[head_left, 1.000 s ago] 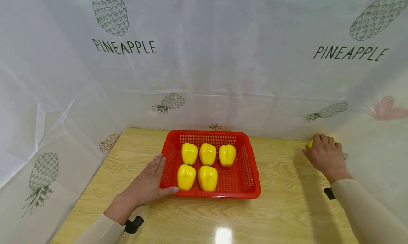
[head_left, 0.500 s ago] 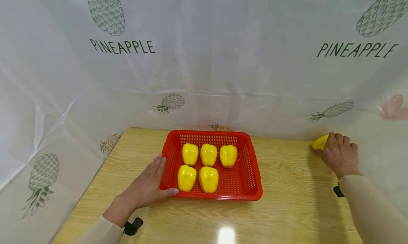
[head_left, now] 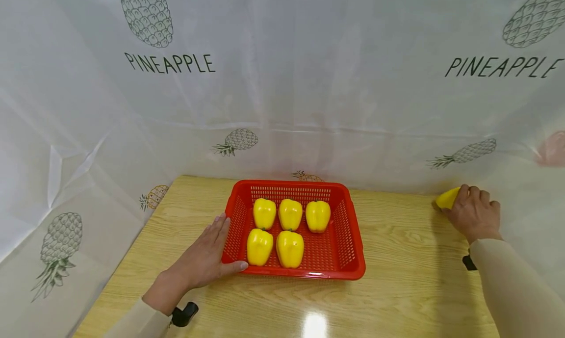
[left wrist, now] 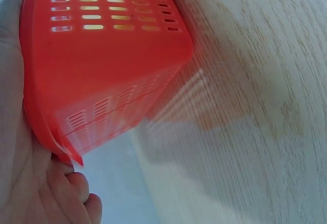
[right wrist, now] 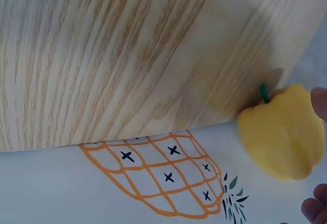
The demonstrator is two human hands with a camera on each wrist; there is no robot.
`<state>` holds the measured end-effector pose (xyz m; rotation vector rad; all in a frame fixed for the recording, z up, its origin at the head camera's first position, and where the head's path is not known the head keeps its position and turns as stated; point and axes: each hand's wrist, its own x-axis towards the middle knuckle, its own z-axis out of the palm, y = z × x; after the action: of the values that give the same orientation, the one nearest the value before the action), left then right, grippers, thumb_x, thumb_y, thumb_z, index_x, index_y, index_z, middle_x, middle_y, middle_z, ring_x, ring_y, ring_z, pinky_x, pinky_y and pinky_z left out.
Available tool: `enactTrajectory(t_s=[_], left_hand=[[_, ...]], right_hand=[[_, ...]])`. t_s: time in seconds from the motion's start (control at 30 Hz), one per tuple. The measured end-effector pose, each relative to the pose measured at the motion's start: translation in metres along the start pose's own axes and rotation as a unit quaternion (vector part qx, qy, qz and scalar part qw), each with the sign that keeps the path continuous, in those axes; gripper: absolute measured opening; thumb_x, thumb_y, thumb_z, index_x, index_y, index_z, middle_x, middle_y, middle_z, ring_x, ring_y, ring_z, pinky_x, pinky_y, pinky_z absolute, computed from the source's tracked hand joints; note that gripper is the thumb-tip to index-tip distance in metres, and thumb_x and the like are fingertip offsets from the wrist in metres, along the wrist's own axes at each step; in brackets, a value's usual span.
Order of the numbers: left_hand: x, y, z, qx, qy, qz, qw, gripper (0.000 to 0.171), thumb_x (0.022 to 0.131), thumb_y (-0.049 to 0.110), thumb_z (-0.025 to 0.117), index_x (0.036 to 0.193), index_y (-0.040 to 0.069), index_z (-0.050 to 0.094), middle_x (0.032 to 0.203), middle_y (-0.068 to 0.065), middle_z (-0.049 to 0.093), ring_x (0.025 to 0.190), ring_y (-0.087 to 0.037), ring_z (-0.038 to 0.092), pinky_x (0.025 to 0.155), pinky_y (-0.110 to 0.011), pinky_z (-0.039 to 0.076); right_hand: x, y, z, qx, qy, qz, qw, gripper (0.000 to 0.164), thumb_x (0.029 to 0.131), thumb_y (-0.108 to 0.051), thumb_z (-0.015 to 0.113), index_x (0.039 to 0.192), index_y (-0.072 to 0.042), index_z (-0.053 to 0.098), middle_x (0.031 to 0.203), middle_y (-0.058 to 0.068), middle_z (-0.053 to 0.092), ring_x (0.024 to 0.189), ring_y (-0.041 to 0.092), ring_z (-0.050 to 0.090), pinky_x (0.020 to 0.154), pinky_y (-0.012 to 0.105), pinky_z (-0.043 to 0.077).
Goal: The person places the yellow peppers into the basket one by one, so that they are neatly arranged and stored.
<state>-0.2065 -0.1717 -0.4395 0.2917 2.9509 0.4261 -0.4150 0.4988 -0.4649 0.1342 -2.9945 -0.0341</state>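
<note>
A red perforated plastic basket stands on the table, with several yellow bell peppers in two rows inside. My left hand rests at its front left corner, fingers straight along the left rim and thumb on the front rim. The left wrist view shows the palm beside the basket wall. At the table's far right corner my right hand has its fingers curved round the right side of another yellow bell pepper. Its green stem shows in the right wrist view, where the thumb overlaps it.
The wood-grain table meets a white curtain printed with pineapples at the back and sides. In the right wrist view the pepper lies right at the table's edge against this curtain.
My right hand has shifted right around the lone bell pepper, leaving more of it uncovered. My left hand stays on the basket. The head view has turned slightly.
</note>
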Motion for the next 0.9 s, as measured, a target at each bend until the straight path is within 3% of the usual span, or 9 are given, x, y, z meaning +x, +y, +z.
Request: enactTrajectory(t_s=[0.3,0.77,0.9], left_hand=[[-0.001,0.001,-0.001,0.0,-0.002,0.0,1.0,0.133,0.083,0.094,0.045,0.166,-0.006,0.015,0.175,-0.026,0.013,0.162,-0.043,0.017,0.129,-0.059,0.025],[0.001,0.001,0.0,-0.001,-0.005,-0.002,1.0,0.133,0.083,0.094,0.048,0.166,-0.005,0.015,0.175,-0.026,0.014,0.162,-0.043,0.017,0.129,-0.059,0.025],[0.0,0.001,0.0,-0.004,-0.003,-0.002,1.0,0.132,0.084,0.092,0.05,0.166,-0.005,0.015,0.175,-0.025,0.013,0.162,-0.043,0.017,0.129,-0.06,0.024]], right_hand=[[-0.004,0.005,0.006,-0.006,0.015,-0.007,1.0,0.069,0.092,-0.034,0.078,0.112,0.02,0.04,0.104,0.042,0.048,0.093,0.059,0.047,0.067,0.066,0.044],[-0.006,0.009,0.013,0.01,0.01,-0.009,1.0,0.071,0.093,-0.036,0.077,0.113,0.02,0.039,0.101,0.039,0.047,0.09,0.058,0.047,0.062,0.063,0.044],[-0.008,0.005,0.018,0.013,0.035,-0.025,0.999,0.069,0.093,-0.036,0.079,0.106,0.02,0.042,0.094,0.037,0.046,0.084,0.057,0.049,0.059,0.063,0.045]])
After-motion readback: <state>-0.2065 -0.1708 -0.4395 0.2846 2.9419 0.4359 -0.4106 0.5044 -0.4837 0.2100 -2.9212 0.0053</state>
